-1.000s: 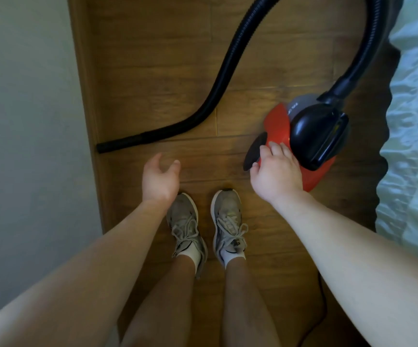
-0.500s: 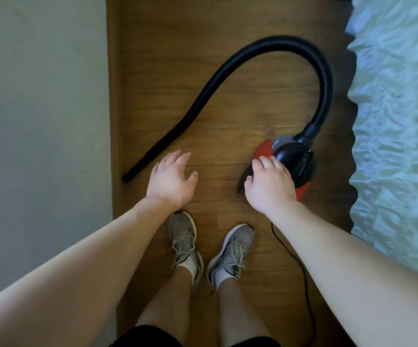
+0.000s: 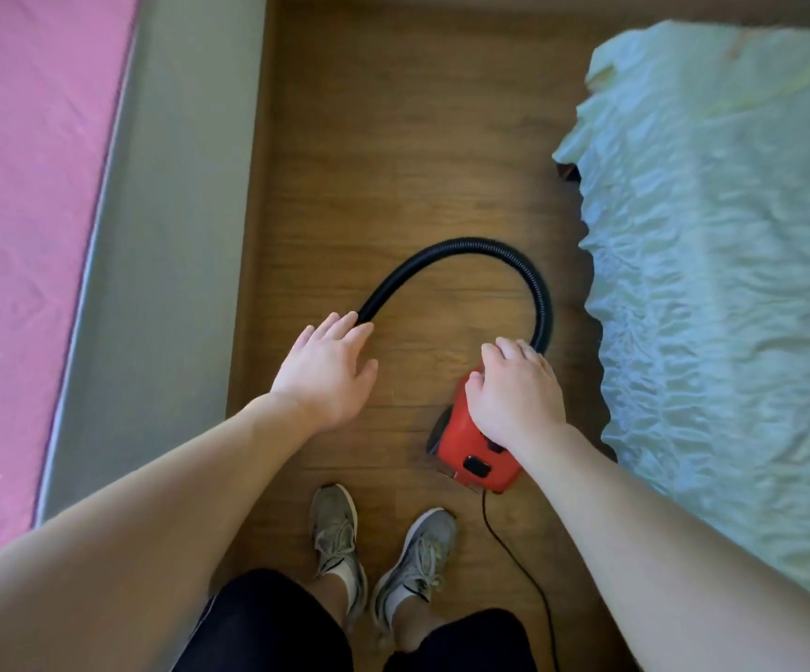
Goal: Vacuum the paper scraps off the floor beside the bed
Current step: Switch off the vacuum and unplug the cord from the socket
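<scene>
At lower centre of the frame the right hand closes over the red canister vacuum on the wood floor, its black hose arching toward the open, empty left hand.

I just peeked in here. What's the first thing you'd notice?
The bright red vacuum on the wooden floor, with the right hand on top of it. Its black hose loops round to the open left hand. A rumpled pale blue bed fills the right side.

Head camera looks steeply down at floor beside bed.
</scene>
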{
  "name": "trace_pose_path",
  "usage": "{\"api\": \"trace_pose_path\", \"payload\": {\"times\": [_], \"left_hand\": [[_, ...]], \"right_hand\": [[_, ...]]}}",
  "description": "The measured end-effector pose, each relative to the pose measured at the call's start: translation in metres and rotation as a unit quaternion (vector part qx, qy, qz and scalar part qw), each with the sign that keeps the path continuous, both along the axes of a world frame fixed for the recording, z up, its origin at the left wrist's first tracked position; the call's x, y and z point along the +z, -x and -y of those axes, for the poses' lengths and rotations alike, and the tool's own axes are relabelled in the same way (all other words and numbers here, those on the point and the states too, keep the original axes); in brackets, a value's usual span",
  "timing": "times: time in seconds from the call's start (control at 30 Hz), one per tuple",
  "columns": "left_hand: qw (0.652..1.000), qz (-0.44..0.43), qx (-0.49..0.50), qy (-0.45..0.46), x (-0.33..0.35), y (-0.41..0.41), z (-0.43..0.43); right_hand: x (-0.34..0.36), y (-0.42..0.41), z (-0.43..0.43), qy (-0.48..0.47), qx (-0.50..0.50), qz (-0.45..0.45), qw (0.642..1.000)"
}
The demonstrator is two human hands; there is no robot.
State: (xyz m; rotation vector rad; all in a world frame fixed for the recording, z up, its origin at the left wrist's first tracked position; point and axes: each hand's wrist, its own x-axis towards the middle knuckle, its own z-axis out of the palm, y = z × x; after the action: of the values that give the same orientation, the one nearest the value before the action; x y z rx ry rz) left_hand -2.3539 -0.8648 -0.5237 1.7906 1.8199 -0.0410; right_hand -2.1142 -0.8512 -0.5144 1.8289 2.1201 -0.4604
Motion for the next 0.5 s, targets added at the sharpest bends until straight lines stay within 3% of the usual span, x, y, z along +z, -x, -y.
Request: {"api": "trace_pose_path", "payload": {"times": [0.5], "left_hand": [[0.995, -0.027, -0.016, -0.099, 0.202, -0.008, -0.05]], "right_hand": [[0.192, -0.026, -0.039, -0.102, 0.004, -0.017, 0.995]]}}
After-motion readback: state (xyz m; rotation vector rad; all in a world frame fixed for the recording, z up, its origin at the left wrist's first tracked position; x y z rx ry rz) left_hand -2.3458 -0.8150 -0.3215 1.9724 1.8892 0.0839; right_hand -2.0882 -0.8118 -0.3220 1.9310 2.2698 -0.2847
